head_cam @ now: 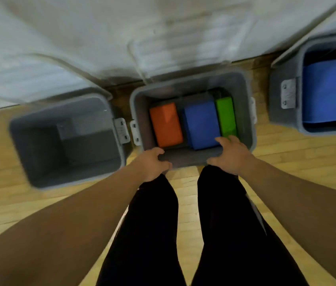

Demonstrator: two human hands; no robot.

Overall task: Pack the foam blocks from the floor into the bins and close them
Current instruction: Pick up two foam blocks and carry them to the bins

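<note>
The right bin (279,117) is cut off at the edge; clear lids (183,52) blurred

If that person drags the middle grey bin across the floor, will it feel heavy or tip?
Probably light: the middle bin holds only foam: an orange block, a blue block and a green block. Tipping seems unlikely: its base looks broad and the left hand and right hand both grip the near rim. It should slide easily on the smooth wood floor.
</note>
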